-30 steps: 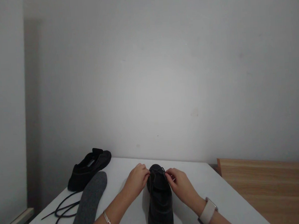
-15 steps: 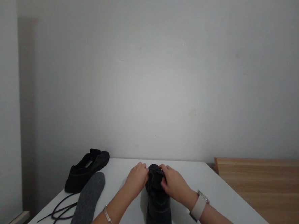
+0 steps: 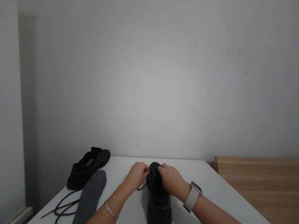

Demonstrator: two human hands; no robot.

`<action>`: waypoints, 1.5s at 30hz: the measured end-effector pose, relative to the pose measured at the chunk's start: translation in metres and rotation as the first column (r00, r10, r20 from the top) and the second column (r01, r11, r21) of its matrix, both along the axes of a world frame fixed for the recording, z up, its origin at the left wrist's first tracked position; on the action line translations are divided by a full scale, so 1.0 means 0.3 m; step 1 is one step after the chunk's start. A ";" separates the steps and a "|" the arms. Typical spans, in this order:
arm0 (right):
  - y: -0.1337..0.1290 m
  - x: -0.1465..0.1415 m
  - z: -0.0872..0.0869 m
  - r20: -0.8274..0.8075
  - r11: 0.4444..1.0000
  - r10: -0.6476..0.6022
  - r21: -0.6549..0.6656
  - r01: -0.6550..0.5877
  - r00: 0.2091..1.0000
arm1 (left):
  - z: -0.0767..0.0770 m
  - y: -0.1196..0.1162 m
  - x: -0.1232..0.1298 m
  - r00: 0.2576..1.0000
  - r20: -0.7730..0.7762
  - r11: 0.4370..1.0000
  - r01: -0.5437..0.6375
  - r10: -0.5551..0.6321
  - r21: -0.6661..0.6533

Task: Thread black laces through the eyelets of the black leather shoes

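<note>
A black shoe (image 3: 159, 212) stands on the white table with its heel toward me and its toe pointing at the wall. My left hand (image 3: 138, 175) is pinched closed at the left side of the lacing area. A thin black shoelace (image 3: 142, 187) curves out just below those fingers, though its end between them is too small to see. On the other side, my right hand (image 3: 172, 180) grips the shoe's right upper edge near the tongue, its fingertips closed and partly hidden.
A second black shoe (image 3: 80, 177) lies at the table's back left. In front of it are a grey insole (image 3: 92, 193) and a loose coiled black lace (image 3: 60, 215). The white table (image 3: 191, 177) meets the wall; a wooden panel (image 3: 265, 186) stands to the right.
Both hands have shifted slightly at the shoe's lacing area. A loop of shoelace now shows below my left hand, and my right fingers have closed nearer the tongue.
</note>
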State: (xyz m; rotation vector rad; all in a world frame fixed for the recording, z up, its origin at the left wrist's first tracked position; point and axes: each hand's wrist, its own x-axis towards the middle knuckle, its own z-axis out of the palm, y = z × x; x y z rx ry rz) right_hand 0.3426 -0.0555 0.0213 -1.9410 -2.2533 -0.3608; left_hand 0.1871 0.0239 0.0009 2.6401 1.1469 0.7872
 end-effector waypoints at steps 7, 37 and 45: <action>0.013 -0.010 0.011 0.019 0.999 0.005 0.038 -0.006 1.000 | -0.022 0.010 -0.015 0.990 0.111 0.996 0.077 -0.083 0.054; 0.097 0.024 -0.049 -0.531 0.982 0.135 0.183 -0.042 0.836 | -0.019 -0.067 0.010 0.929 0.351 0.991 0.132 -0.118 -0.017; -0.006 0.076 0.137 -0.610 0.881 0.430 0.444 -0.162 0.665 | 0.082 -0.084 0.049 0.916 0.361 0.976 0.210 -0.173 -0.065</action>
